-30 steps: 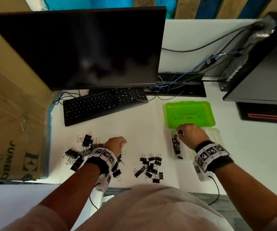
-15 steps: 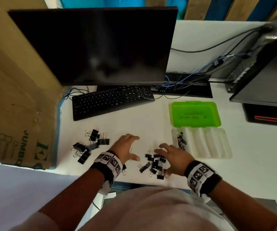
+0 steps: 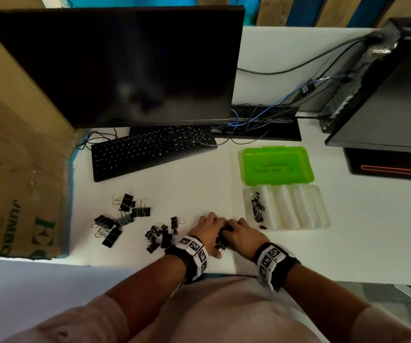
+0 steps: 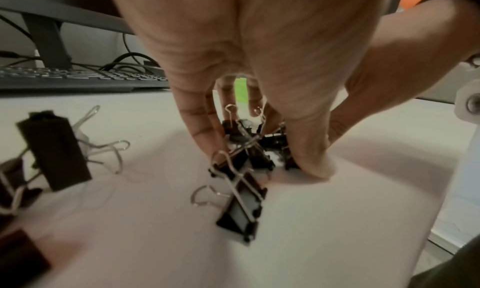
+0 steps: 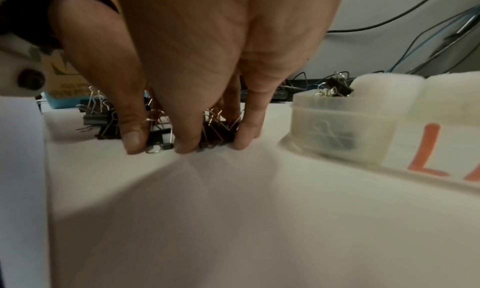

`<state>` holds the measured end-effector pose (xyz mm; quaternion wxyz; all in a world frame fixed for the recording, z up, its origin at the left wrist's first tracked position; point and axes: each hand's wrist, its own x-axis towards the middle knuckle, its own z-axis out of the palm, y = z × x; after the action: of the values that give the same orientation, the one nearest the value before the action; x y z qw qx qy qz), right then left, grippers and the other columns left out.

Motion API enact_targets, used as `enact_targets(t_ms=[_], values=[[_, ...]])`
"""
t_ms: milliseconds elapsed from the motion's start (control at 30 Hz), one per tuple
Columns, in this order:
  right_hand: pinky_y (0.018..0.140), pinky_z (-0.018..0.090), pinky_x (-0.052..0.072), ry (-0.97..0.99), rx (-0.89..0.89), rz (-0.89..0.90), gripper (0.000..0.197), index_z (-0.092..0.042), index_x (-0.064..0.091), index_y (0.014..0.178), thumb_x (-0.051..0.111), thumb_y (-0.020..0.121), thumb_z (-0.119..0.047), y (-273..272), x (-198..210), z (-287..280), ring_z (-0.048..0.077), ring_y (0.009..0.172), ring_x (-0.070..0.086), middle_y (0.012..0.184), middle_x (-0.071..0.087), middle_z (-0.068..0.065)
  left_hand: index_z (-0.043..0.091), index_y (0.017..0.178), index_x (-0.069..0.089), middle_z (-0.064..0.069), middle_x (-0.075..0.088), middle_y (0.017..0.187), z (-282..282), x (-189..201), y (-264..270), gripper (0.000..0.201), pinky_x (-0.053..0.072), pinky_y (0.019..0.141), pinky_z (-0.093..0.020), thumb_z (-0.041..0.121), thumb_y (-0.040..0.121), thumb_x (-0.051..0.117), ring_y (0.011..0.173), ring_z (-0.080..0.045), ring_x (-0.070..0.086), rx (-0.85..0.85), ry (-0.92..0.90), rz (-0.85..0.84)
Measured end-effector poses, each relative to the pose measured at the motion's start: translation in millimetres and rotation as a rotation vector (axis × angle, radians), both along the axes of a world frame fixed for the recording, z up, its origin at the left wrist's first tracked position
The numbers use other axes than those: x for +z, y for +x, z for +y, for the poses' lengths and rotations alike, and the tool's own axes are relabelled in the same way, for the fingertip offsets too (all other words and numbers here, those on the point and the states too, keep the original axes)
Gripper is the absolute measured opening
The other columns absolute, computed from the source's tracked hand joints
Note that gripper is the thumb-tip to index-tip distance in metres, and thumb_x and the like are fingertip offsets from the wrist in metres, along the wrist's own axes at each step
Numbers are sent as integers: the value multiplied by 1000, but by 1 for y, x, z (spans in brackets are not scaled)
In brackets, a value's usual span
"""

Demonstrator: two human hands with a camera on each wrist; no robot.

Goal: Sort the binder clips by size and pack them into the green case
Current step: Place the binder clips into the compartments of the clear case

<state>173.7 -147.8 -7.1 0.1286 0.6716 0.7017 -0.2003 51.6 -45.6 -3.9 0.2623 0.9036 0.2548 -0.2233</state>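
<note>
My left hand (image 3: 208, 227) and right hand (image 3: 239, 231) meet over a pile of small black binder clips (image 3: 221, 240) near the desk's front edge. In the left wrist view my left hand (image 4: 257, 152) curls its thumb and fingers round the small clips (image 4: 246, 159). In the right wrist view my right hand (image 5: 187, 142) has its fingertips on the desk, curled round the same clips (image 5: 161, 137). The green case (image 3: 277, 165) lies open behind its clear tray (image 3: 298, 206). Several small clips (image 3: 257, 209) fill the tray's leftmost compartment.
A heap of medium clips (image 3: 158, 236) lies left of my hands, and large clips (image 3: 117, 219) lie farther left. Behind them are a keyboard (image 3: 150, 151) and a monitor (image 3: 115, 68). A cardboard box (image 3: 19, 169) stands at the left, and cables and a computer (image 3: 377, 78) are at the right.
My right hand left the tray and came down left onto the small-clip pile. My left hand moved right from the other clips to meet it, and both now close round the pile.
</note>
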Motion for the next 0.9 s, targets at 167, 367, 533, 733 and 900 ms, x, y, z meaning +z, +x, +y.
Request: enact_targets(t_ms=[167,367,533,733,900], values=[[66,26,52,117,-132,104,40,-27,72,98,82,59,-33,2,21,9,20,73,64,90,68,3,21,129,43,-7,38,129,4,0,1,58,41,101,-41,16,78,69,111,-31,47,112,-22,-94],[93,35,46,105,-409,384,37,-18,64,117,62,81,-14,11,21,10,32,101,60,115,59,11,14,108,59,-7,46,113,13,4,2,28,44,92,-26,4,82,61,98,-25,57,220,-74,-189],[83,32,51,223,-554,511,25,-16,72,99,69,75,-11,21,34,15,26,90,64,102,66,9,17,103,63,-5,49,107,18,21,18,22,47,88,-31,15,81,65,95,-22,58,278,-80,-310],[76,21,45,458,-733,547,24,-17,73,97,71,74,-9,68,65,-1,17,79,61,95,68,6,19,100,63,1,50,105,19,54,70,20,50,85,-29,14,81,67,85,-17,58,244,-125,-505],[81,24,49,466,-957,508,23,-20,73,97,74,74,-14,104,70,-36,18,81,66,98,71,7,18,104,61,-3,47,112,-1,60,120,24,47,91,-29,10,82,64,96,-23,57,112,-126,-461]])
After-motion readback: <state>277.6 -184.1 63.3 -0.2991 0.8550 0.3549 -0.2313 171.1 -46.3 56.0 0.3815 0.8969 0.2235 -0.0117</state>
